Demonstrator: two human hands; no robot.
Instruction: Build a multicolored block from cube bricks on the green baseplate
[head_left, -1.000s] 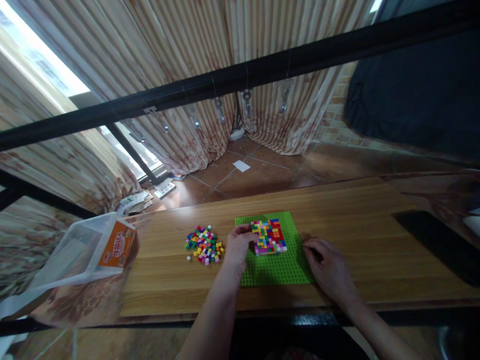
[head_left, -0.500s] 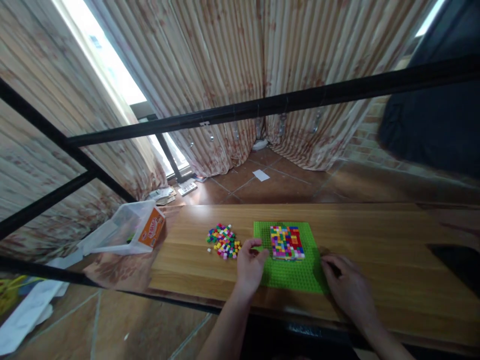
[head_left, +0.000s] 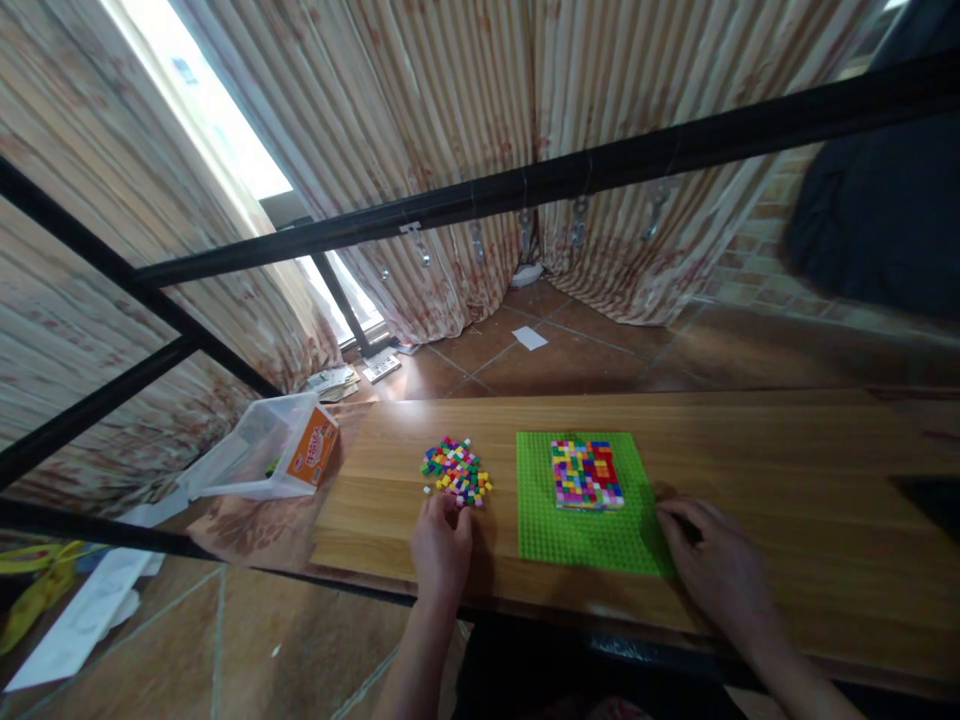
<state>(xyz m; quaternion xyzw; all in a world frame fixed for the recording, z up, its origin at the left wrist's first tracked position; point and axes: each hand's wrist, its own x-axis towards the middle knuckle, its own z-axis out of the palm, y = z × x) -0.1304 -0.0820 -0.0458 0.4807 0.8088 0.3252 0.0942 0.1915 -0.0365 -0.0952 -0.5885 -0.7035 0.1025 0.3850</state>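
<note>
Taking the green baseplate (head_left: 551, 535) as my clock's centre, I have a multicoloured brick block (head_left: 587, 475) built up on it, toward twelve, with bare studs all around. I judge the building well along but unfinished, since a pile of loose bricks (head_left: 459, 468) lies unused at nine o'clock on the wooden tabletop (head_left: 795, 470). My left hand (head_left: 442, 550) reaches to the pile's six o'clock, fingers bent, thumb and forefinger close together; I can't tell whether they pinch a brick. My right hand (head_left: 712, 560) rests curled by the plate's edge at three to four o'clock, its grip unclear.
</note>
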